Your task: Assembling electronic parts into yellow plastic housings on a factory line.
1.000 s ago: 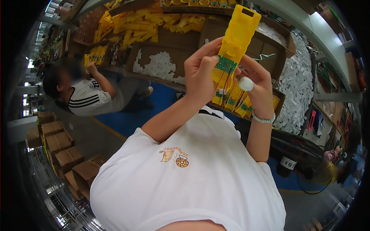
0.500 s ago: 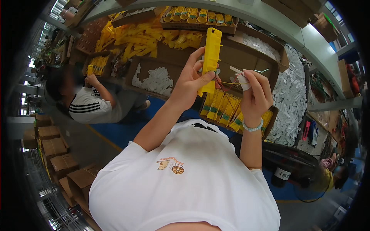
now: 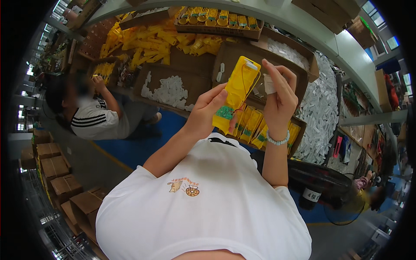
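My left hand grips the lower end of a flat yellow plastic casing held upright in front of me. A small green circuit board sits at the casing's lower end, and thin wires run up along its right edge. My right hand pinches a small white part just right of the casing's top. A pale bead bracelet is on that wrist. My white shirt fills the lower picture.
Cardboard trays hold loose yellow casings, white small parts and a row of yellow pieces. A heap of white parts lies right. A co-worker sits at left. Stacked boxes stand lower left, a black fan lower right.
The yellow casing came down from high in the view and turned, going edge-on and then face-on again. Both hands moved lower and closer to my chest.
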